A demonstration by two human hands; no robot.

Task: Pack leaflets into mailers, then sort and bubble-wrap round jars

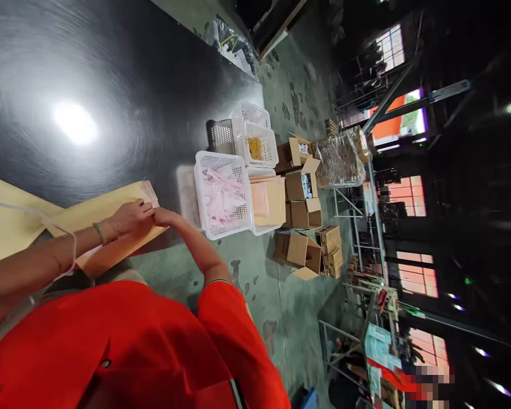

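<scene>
A long tan paper mailer (104, 207) lies slanting across the near edge of the black table (149, 113). My left hand (134, 218), with a band on its wrist, is closed on the mailer's far end. Against its fingertips, my right hand (164, 217) is closed on the same end. A pale pinkish strip (148, 192) shows there beside the left fingers; exactly what the fingertips pinch is hidden. To the left, more yellow-tan paper (8, 216) spreads under my left forearm, and a thin white cord crosses it.
Beyond my right hand stands a white basket (200, 193) of pink-white plastic pieces. Behind it, one basket (255, 230) holds tan envelopes and another (238, 113) carries small yellow items. Open cardboard boxes (298, 250) stand farther off, near metal racks (377, 216).
</scene>
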